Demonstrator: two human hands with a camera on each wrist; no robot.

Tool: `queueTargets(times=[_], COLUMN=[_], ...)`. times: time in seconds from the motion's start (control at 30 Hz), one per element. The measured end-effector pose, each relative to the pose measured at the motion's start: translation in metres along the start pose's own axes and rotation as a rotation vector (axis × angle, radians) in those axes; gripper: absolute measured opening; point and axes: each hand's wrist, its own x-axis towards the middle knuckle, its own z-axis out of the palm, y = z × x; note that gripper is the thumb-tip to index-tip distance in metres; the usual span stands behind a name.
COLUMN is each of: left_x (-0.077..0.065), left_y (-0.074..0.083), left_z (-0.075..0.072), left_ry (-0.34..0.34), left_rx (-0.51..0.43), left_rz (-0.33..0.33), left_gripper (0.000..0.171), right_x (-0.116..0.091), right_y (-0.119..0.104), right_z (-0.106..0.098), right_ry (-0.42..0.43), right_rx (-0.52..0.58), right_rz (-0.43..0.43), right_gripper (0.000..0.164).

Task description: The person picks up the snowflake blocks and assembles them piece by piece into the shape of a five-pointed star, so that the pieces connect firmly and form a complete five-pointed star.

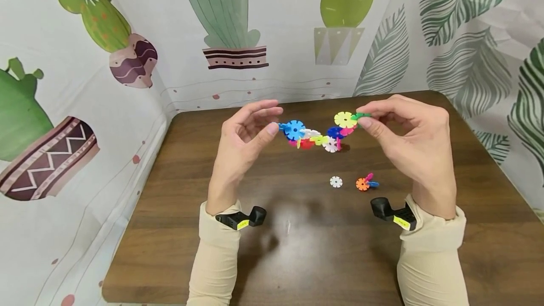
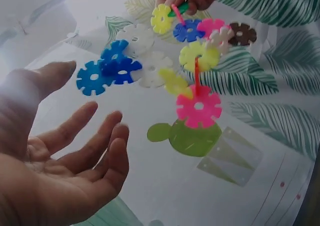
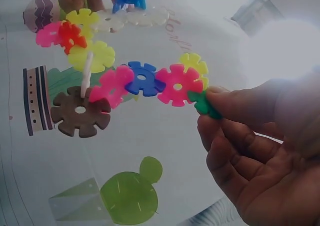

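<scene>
A chain of interlocking snowflake discs [image 1: 294, 130] in blue, white, yellow, pink, red and brown hangs in the air between the hands. My right hand [image 1: 414, 140] pinches the green disc [image 3: 204, 105] at the chain's right end between thumb and fingers. Near the blue end, my left hand [image 1: 242, 140] is spread with relaxed fingers. In the left wrist view a gap shows between its thumb and the light blue disc [image 2: 92, 78]. The brown disc [image 3: 81, 111] hangs low in the right wrist view.
On the brown wooden table [image 1: 191, 268] lie a loose white snowflake disc [image 1: 336, 182] and a small joined group with an orange disc [image 1: 362, 184], a pink one and a blue one. A cloth printed with cacti and leaves [image 1: 289, 8] stands behind the table.
</scene>
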Motion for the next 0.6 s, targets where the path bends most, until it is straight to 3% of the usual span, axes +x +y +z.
queueTargets(times=[0.17, 0.23, 0.3, 0.4, 0.47, 0.53, 0.6], left_x=[-0.005, -0.01, -0.016, -0.018, -0.015, -0.01, -0.007], left_y=[0.008, 0.014, 0.018, 0.012, -0.005, -0.029, -0.056], left_z=[0.007, 0.011, 0.014, 0.023, 0.034, 0.048, 0.063], left_ry=[0.209, 0.183, 0.004, -0.453, -0.736, -0.898, -0.941], left_rx=[0.06, 0.084, 0.128, 0.262, 0.354, 0.433, 0.474], left_rz=[0.162, 0.217, 0.23, 0.178, 0.116, 0.047, -0.043], left_gripper=[0.026, 0.017, 0.008, 0.008, 0.015, 0.023, 0.028], right_x=[0.003, 0.004, 0.004, 0.004, 0.004, 0.003, 0.003], right_y=[0.003, 0.003, 0.004, 0.004, 0.005, 0.005, 0.006], right_z=[-0.002, -0.002, -0.002, -0.002, -0.003, -0.004, -0.005], right_ry=[-0.003, -0.003, 0.008, 0.032, 0.039, 0.035, 0.034], right_rx=[-0.038, -0.044, -0.04, -0.024, -0.019, -0.02, -0.017], right_rz=[0.007, 0.017, 0.035, 0.052, 0.055, 0.052, 0.046], right_gripper=[0.022, 0.021, 0.019, 0.018, 0.018, 0.018, 0.019])
